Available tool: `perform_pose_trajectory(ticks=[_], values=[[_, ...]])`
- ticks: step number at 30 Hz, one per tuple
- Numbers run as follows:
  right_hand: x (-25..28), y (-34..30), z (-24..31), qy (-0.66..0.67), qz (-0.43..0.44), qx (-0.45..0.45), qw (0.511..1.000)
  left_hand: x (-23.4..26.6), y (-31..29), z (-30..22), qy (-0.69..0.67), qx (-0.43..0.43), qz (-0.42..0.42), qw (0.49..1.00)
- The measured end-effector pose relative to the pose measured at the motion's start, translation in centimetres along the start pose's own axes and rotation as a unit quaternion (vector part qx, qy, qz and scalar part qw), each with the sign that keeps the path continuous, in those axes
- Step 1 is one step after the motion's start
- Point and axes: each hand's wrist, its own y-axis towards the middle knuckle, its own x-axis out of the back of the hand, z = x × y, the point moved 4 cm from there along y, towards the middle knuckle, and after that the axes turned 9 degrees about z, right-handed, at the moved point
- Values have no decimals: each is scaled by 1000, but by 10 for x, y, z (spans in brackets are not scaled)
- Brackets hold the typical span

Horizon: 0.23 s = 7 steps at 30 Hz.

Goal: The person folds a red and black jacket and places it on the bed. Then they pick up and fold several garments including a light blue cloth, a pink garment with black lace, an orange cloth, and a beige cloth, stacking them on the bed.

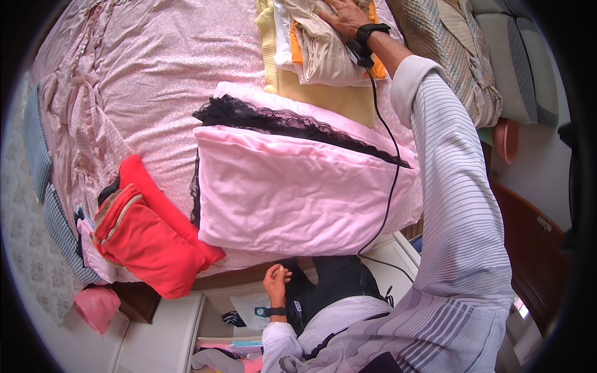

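My right hand [343,17] lies at the far edge of the view with fingers stretched over a beige garment [320,46]. That garment tops a pile with white and orange cloth, and a yellow cloth [336,99] shows beneath. A black band with a cable circles my right wrist. Nearer to me a folded pink cloth [292,193] with black lace trim [267,118] covers the bed's front edge. My left hand [277,281], fingers curled in with nothing visible in them, hangs just in front of that edge by my dark trousers.
A folded red garment [155,230] sits at the bed's left front corner. The bed has a pink patterned sheet [155,81]. At right are a quilted cover [441,50], grey cushions [522,62] and a brown wooden chair [528,248]. An open drawer [217,311] holding clothes is below the bed edge.
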Motion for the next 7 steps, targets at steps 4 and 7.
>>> perform_pose_trajectory(ticks=[4,7], values=[[12,-4,-30,342,-123,-261,894,0,1,1,-12,2,-4,1000],[41,4,-22,339,-69,-287,893,6,4,4,-14,2,1,1000]])
